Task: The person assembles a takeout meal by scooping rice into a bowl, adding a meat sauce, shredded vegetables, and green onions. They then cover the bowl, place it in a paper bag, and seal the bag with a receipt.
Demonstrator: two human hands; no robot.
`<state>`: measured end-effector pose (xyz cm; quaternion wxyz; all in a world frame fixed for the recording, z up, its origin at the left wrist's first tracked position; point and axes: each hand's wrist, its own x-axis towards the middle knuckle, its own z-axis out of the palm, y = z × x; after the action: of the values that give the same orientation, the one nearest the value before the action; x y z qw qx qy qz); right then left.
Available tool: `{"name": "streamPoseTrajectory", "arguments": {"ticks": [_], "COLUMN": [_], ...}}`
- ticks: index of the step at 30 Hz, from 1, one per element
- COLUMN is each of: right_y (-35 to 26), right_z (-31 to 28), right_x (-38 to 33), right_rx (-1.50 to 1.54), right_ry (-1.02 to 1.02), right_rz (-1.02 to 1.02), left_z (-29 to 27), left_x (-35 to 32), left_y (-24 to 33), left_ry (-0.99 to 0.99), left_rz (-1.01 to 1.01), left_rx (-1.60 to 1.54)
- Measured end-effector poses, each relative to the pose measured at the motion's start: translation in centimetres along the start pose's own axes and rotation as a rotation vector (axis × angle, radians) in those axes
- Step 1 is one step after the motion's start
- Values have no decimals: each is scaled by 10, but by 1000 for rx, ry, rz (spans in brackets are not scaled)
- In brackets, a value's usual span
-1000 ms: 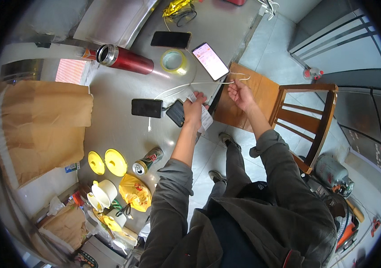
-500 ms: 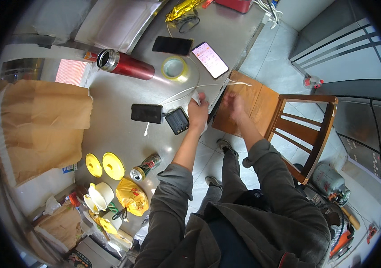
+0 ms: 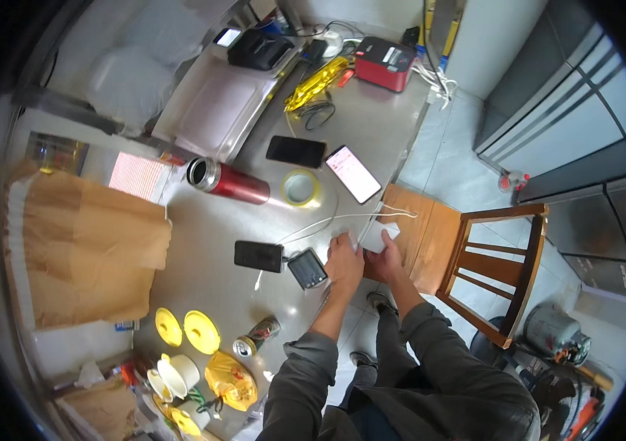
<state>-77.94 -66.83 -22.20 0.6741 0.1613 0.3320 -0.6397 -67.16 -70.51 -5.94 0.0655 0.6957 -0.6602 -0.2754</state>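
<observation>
Both your hands meet at the steel table's (image 3: 210,242) near edge: your left hand (image 3: 344,259) and right hand (image 3: 384,255) close their fingers on a small white paper (image 3: 376,235), held just over the edge. A small dark card reader (image 3: 307,268) lies just beside your left hand, with a black phone (image 3: 258,256) farther left.

Lit phone screen (image 3: 353,173) beside yellow tape roll (image 3: 300,188).
</observation>
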Motion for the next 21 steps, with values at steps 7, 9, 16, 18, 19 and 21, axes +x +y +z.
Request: {"name": "streamPoseTrajectory", "arguments": {"ticks": [7,9,16,18,19,21], "right_y": [-12,-18,4,2,3,-7], "right_z": [-9,44,-58,-51,-44,-46], "right_x": [-8,-37,89,74,67,48], "right_rx": [-47,30,-256,-284,-238,-162], "right_ry": [35,53,294,137,157,234], "right_rz": [-94,91,-119,-75,-30,41], "left_z": [23,29,29,20,16,-1], "left_x": [4,8,10,5,3,3], "left_y": [13,0,18,20,18,25], "left_ry": [22,39,-22,-38,19,-19], "left_rz": [79,24,31,-6,-1,-174], "left_rx": [119,146,153,127,80,27]}}
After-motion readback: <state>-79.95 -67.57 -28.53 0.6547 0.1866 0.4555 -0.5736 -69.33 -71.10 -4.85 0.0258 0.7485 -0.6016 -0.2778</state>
